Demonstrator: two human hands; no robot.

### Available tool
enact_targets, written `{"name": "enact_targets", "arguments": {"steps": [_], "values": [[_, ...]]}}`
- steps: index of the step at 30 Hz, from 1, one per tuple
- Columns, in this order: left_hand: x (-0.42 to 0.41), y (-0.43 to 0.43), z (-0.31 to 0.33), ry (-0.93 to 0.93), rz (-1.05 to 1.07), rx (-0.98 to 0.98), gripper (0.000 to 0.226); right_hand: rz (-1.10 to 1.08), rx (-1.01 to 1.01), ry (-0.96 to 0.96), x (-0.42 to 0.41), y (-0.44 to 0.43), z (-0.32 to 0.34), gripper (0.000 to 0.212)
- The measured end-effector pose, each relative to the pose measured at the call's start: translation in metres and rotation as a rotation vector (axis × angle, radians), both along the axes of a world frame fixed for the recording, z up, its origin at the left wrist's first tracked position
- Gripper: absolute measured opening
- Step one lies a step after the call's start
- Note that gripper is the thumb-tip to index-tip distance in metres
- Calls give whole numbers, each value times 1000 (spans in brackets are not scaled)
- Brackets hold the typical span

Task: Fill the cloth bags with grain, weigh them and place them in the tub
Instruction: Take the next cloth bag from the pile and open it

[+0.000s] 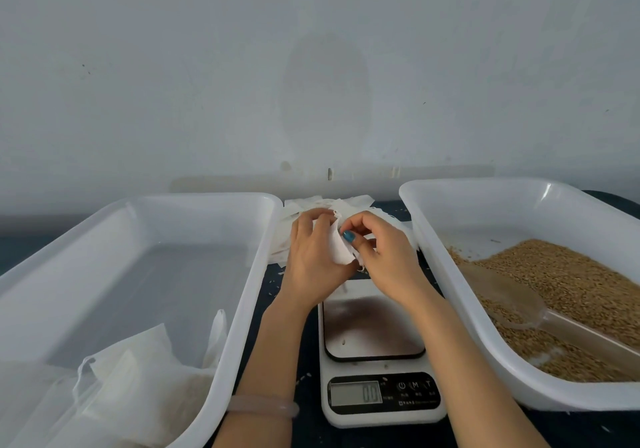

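Both hands hold a small white cloth bag [338, 247] above the far end of the scale [375, 354]. My left hand [311, 257] grips its left side, and my right hand [379, 250] pinches its top edge with thumb and fingers. The scale's steel platform is bare and its display reads 0.0. A pile of flat white bags [332, 205] lies behind the hands. The left white tub [252, 274] holds filled bags [138, 382] at its near end. The right white tub [433, 250] holds brown grain [568, 274] and a clear plastic scoop [519, 305].
The two tubs flank the scale on a dark tabletop [308, 371] with a few stray grains on it. A pale wall [311, 84] rises right behind the table. A pink bangle [261, 406] sits on my left wrist.
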State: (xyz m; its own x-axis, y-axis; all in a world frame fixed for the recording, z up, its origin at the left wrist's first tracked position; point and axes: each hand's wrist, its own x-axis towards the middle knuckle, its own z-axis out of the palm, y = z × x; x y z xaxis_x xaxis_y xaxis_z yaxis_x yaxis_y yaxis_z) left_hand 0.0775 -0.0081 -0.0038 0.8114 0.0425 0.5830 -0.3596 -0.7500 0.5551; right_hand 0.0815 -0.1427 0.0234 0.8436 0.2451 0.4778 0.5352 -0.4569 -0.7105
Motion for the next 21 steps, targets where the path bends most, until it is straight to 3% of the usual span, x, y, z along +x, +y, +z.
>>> {"name": "enact_targets", "arguments": {"steps": [4, 6, 8, 11, 14, 17, 21], "values": [[-3, 2, 1, -50, 91, 48, 33, -139, -245, -109, 5, -4, -9, 24], [-5, 1, 0, -82, 124, 143, 32, -185, -199, -124, 3, -3, -9, 37], [-7, 1, 0, -107, 152, 189, 30, -216, -171, -237, -1, 0, -7, 24], [-8, 2, 2, -85, 156, 157, 30, -146, -159, -292, -4, 2, -5, 6], [-6, 3, 4, -89, 136, 134, 37, -81, -133, -229, -6, 2, -4, 9], [-6, 3, 6, -95, 99, 72, 41, -162, -210, -288, -8, 4, -6, 5], [-5, 5, 7, -56, 73, -29, 31, -206, -248, -402, -11, 4, -4, 4]]}}
